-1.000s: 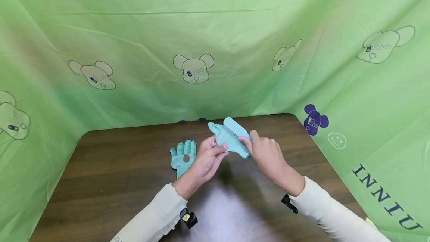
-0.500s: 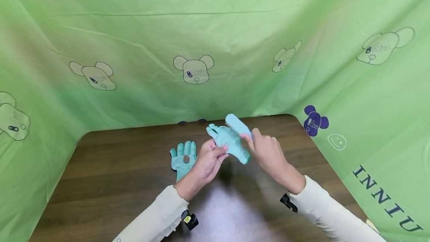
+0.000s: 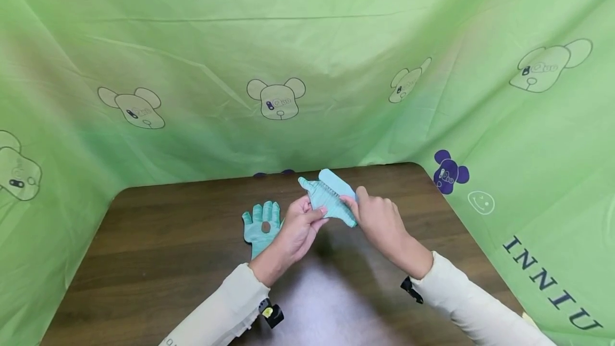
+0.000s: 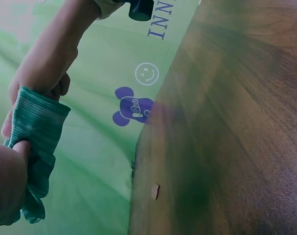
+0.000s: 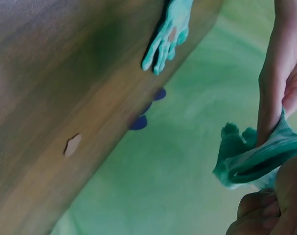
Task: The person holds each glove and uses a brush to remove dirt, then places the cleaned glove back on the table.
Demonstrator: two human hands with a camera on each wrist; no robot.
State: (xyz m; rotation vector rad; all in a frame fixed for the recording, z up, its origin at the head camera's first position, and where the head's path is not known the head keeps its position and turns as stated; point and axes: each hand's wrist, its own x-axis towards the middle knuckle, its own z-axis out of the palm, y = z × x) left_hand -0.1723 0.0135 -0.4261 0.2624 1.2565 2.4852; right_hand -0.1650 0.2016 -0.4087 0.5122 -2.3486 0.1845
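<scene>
Nearest the wearer, two pale sleeves (image 3: 223, 303) reach in over the brown table (image 3: 144, 260), with two black wrist devices (image 3: 271, 314), one per arm. Beyond the cuffs come two bare hands. The left hand (image 3: 295, 231) pinches the edge of a teal glove (image 3: 336, 211), thumb on top and fingers beneath, probably so that the cloth cannot slip while it is rubbed. The right hand (image 3: 384, 220) grips a light blue brush (image 3: 336, 181), its thumb toward the glove; that hold looks suited to short strokes. The brush lies along the glove's far side, bristles against the cloth. The held glove is up off the table between the hands, tilted, cuff toward the right hand, perhaps to spread its surface under the bristles.

Left of them, partly hidden by the left forearm, a second glove (image 3: 261, 236) rests on the table, fingers pointing away, with one round brown spot (image 3: 266, 227) on it. That makes two gloves and one brush. The right wrist view also shows one small brownish scrap (image 5: 73, 145) on the tabletop; what it is I cannot tell.

Farthest off hangs a green curtain (image 3: 202, 52), printed with five pale bear heads (image 3: 281, 101) and one smiley face (image 3: 481, 203).
</scene>
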